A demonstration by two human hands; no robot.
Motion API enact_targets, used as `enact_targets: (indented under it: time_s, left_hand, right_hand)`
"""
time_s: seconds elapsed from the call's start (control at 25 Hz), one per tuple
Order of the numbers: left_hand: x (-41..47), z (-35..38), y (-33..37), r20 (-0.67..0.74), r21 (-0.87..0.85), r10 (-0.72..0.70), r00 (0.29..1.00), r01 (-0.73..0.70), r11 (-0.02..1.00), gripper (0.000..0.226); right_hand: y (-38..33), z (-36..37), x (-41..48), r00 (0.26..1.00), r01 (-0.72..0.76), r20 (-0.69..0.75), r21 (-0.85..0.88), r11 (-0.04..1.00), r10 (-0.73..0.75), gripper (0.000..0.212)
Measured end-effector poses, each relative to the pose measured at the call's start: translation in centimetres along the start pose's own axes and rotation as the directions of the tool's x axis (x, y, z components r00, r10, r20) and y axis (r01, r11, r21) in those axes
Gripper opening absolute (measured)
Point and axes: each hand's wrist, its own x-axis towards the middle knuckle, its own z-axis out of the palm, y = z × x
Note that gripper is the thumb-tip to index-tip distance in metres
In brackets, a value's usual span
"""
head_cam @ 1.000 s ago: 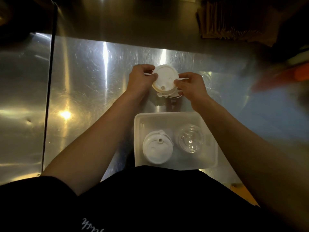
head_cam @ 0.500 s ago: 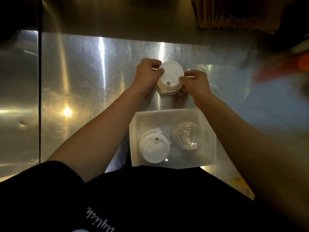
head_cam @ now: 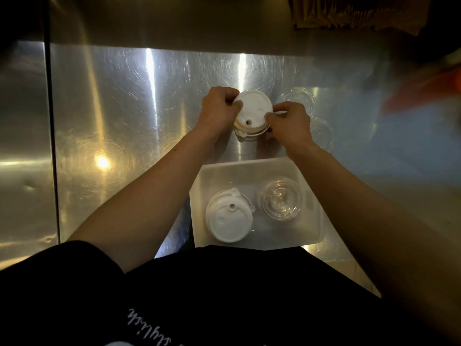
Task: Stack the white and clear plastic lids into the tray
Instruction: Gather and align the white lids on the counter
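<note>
Between both hands I hold a stack of white lids (head_cam: 253,111) just above the steel counter, beyond the tray. My left hand (head_cam: 217,111) pinches the stack's left edge and my right hand (head_cam: 289,123) grips its right edge. The translucent white tray (head_cam: 249,171) lies close to my body. Inside it, a pile of white lids (head_cam: 229,218) sits on the left and a pile of clear lids (head_cam: 281,201) on the right. Loose clear lids (head_cam: 299,97) lie on the counter past my right hand.
The steel counter (head_cam: 139,121) stretches to the left, with a seam (head_cam: 51,136) near its left side. Brown cardboard items (head_cam: 354,13) stand at the back right. A blurred orange object (head_cam: 434,93) is at the far right.
Both hands have kept their grip on the stack of white lids and shifted it slightly, with its top lid now tilted a little toward me. The tray's piles are unchanged.
</note>
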Motion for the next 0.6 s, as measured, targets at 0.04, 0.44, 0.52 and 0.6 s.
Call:
enact_targets:
  time_s: [0.04, 0.44, 0.52, 0.6]
  left_hand:
    - [0.04, -0.06, 0.01, 0.002, 0.009, 0.003, 1.000, -0.003, 1.000, 0.026]
    - [-0.13, -0.40, 0.01, 0.020, 0.070, 0.058, 0.998, -0.060, 0.996, 0.025]
    - [-0.18, -0.45, 0.09, 0.024, 0.091, 0.081, 0.996, -0.083, 0.992, 0.025]
    - [-0.18, -0.44, 0.12, 0.024, 0.109, 0.092, 0.995, -0.094, 0.990, 0.026]
  right_hand:
    - [-0.06, 0.07, 0.00, 1.000, 0.009, 0.002, -0.009, 1.000, -0.009, 0.029]
    - [-0.17, 0.39, -0.13, 1.000, 0.026, 0.017, -0.018, 0.999, -0.026, 0.023]
    - [-0.28, 0.29, -0.22, 1.000, 0.018, 0.024, -0.016, 1.000, -0.018, 0.024]
    - [-0.31, 0.26, -0.23, 1.000, 0.012, 0.027, -0.008, 1.000, -0.011, 0.022]
